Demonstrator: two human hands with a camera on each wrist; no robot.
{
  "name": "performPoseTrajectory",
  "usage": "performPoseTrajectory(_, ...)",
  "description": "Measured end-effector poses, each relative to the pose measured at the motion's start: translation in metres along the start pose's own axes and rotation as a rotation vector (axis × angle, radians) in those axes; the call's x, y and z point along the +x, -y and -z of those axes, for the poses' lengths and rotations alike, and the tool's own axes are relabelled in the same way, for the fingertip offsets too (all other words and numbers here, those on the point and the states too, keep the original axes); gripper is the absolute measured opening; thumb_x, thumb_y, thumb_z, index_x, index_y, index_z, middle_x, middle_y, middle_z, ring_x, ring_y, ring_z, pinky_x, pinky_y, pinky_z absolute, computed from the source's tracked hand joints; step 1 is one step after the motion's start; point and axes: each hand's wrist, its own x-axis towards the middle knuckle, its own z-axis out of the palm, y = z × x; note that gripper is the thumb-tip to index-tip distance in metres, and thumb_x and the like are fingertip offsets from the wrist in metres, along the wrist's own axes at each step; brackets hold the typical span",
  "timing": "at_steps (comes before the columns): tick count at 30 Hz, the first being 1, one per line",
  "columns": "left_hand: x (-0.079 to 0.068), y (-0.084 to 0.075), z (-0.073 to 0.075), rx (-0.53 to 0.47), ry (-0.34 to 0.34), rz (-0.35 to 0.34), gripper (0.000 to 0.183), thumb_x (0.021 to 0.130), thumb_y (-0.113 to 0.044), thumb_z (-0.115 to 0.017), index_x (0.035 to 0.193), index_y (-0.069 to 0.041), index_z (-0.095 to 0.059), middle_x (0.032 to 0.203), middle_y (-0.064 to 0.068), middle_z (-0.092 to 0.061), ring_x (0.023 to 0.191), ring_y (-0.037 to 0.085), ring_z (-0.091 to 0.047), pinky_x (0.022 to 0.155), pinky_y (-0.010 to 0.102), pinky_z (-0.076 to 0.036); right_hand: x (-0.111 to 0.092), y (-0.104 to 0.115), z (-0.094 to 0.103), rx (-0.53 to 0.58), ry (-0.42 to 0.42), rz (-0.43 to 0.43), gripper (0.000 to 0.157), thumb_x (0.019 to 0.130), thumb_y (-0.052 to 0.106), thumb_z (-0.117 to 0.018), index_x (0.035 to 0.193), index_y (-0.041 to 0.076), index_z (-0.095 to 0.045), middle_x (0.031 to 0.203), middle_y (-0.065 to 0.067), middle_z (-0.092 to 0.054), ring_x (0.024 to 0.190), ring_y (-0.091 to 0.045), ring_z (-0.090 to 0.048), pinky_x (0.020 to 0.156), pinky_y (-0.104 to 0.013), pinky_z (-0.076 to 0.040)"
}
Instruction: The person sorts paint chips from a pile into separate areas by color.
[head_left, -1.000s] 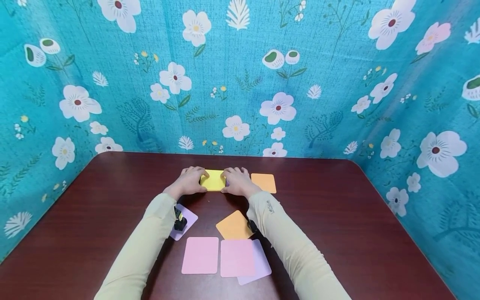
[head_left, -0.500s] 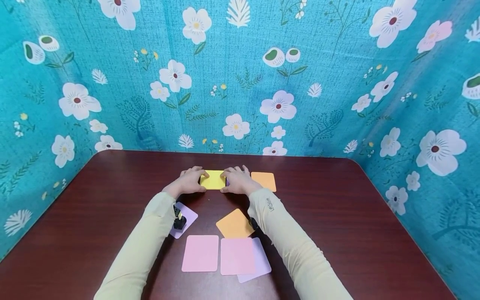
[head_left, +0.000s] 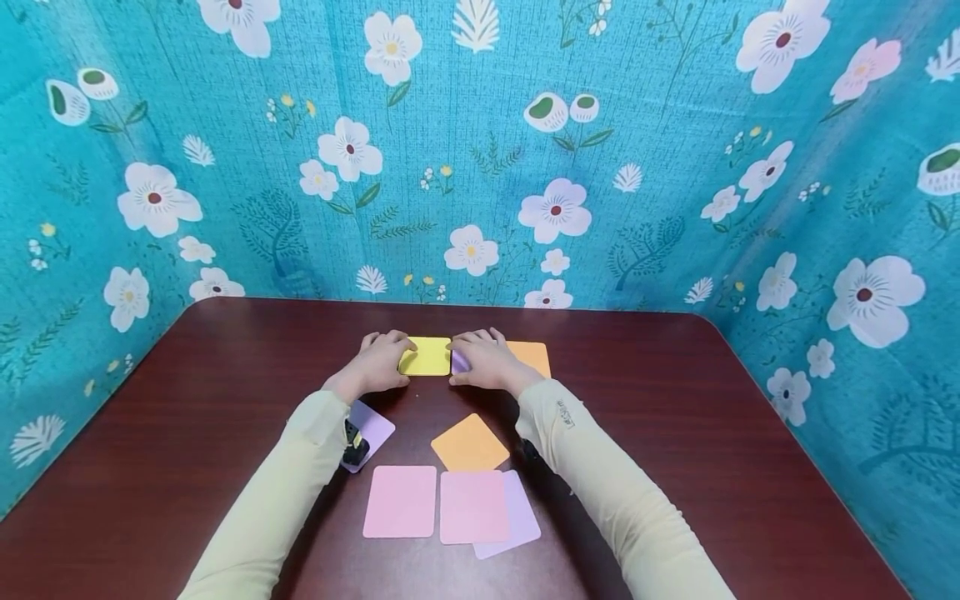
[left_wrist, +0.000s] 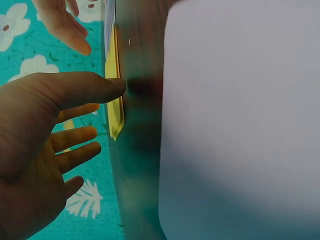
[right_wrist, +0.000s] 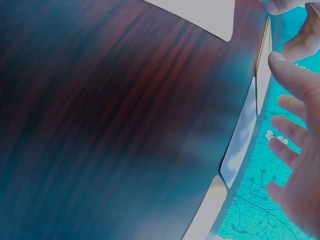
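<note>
Along the far side of the table lies a yellow square card [head_left: 431,357]. My left hand [head_left: 377,363] is at its left end, thumb at the near corner and index fingertip over the surface. In the left wrist view that thumb [left_wrist: 95,88] overlaps the yellow edge, the other fingers loosely spread. Right of the yellow card is a purple card [head_left: 460,362], mostly hidden under my right hand [head_left: 491,364]. Those fingers are spread and relaxed in the right wrist view, thumb tip beside the yellow card [right_wrist: 263,70]. An orange card [head_left: 531,354] lies right of the purple one.
Nearer me lie two pink cards [head_left: 401,502], a purple card [head_left: 517,521] partly under the right pink one, and a tilted orange card [head_left: 471,443]. Another purple card [head_left: 375,427] is below my left wrist. A flowered teal cloth [head_left: 480,167] hangs behind the dark table [head_left: 637,417].
My right hand has shifted slightly right, off the yellow card's end and over the purple card, covering part of the far orange card. My left hand has stayed nearly in place.
</note>
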Motion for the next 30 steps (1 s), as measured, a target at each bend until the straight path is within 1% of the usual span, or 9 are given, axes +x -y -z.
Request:
performPoseTrajectory(4,-0.004,-0.007,0.000,0.029,-0.007,-0.024,0.053,0.075,-0.026,-0.071,0.122,-0.006,-0.054,0.128,0.015,-0.046,0.120,0.032,-0.040,0.105,0.054,-0.015,-0.008,0.000,0.003,0.029,0.000,0.010,0.062,0.081,0.044,-0.063,0.134,0.017,-0.045,0.140,-0.002,-0.041,0.130,-0.024,-0.031,0.108,-0.052,-0.011)
performPoseTrajectory(8,-0.008,-0.014,0.000,0.032,-0.022,-0.048,0.053,0.075,-0.028,-0.071,0.121,-0.006,-0.055,0.124,0.014,-0.050,0.118,0.030,-0.041,0.105,0.054,-0.014,-0.015,-0.001,0.005,0.060,0.000,0.020,0.064,0.080,0.043,-0.064,0.134,0.017,-0.044,0.139,-0.003,-0.042,0.130,-0.026,-0.032,0.108,-0.053,-0.010)
performPoseTrajectory(14,-0.014,-0.024,0.000,0.033,-0.029,-0.070,0.051,0.076,-0.027,-0.071,0.120,-0.006,-0.055,0.122,0.012,-0.051,0.117,0.030,-0.043,0.106,0.054,-0.013,-0.029,-0.002,0.007,0.052,0.000,0.038,0.063,0.079,0.044,-0.064,0.133,0.019,-0.045,0.138,-0.002,-0.043,0.130,-0.025,-0.032,0.109,-0.053,-0.009)
performPoseTrajectory(17,-0.018,-0.029,-0.001,0.032,-0.035,-0.087,0.051,0.075,-0.027,-0.071,0.119,-0.007,-0.056,0.120,0.012,-0.052,0.116,0.028,-0.044,0.106,0.054,-0.014,-0.036,-0.004,0.006,0.047,-0.003,0.053,0.061,0.079,0.044,-0.064,0.132,0.020,-0.047,0.137,-0.001,-0.044,0.130,-0.024,-0.032,0.108,-0.054,-0.009)
performPoseTrajectory(20,-0.021,-0.036,-0.001,0.018,-0.020,-0.106,0.050,0.075,-0.027,-0.071,0.119,-0.007,-0.057,0.117,0.011,-0.054,0.114,0.026,-0.046,0.105,0.053,-0.018,-0.042,-0.006,0.006,0.045,0.007,0.068,0.059,0.079,0.044,-0.064,0.132,0.021,-0.047,0.136,-0.001,-0.045,0.130,-0.023,-0.033,0.108,-0.053,-0.012)
performPoseTrajectory(23,-0.025,-0.042,-0.003,-0.002,0.012,-0.124,0.048,0.075,-0.027,-0.071,0.118,-0.007,-0.058,0.114,0.009,-0.057,0.110,0.024,-0.047,0.104,0.052,-0.020,-0.048,-0.008,0.005,0.050,0.021,0.086,0.057,0.080,0.043,-0.064,0.131,0.022,-0.048,0.135,0.000,-0.046,0.129,-0.022,-0.034,0.108,-0.051,-0.016)
performPoseTrajectory(26,-0.028,-0.047,-0.005,-0.004,0.028,-0.140,0.045,0.076,-0.027,-0.071,0.116,-0.009,-0.059,0.111,0.007,-0.059,0.109,0.022,-0.049,0.104,0.052,-0.020,-0.054,-0.010,0.004,0.052,0.028,0.123,0.055,0.080,0.041,-0.064,0.129,0.023,-0.050,0.134,0.000,-0.048,0.127,-0.022,-0.036,0.107,-0.051,-0.019)
performPoseTrajectory(30,-0.033,-0.053,-0.010,0.000,0.032,-0.163,0.044,0.075,-0.030,-0.071,0.114,-0.011,-0.061,0.110,0.003,-0.061,0.110,0.020,-0.049,0.104,0.054,-0.020,-0.063,-0.010,0.003,0.053,0.031,0.176,0.053,0.080,0.041,-0.064,0.128,0.022,-0.052,0.133,-0.002,-0.048,0.126,-0.024,-0.037,0.104,-0.052,-0.024)
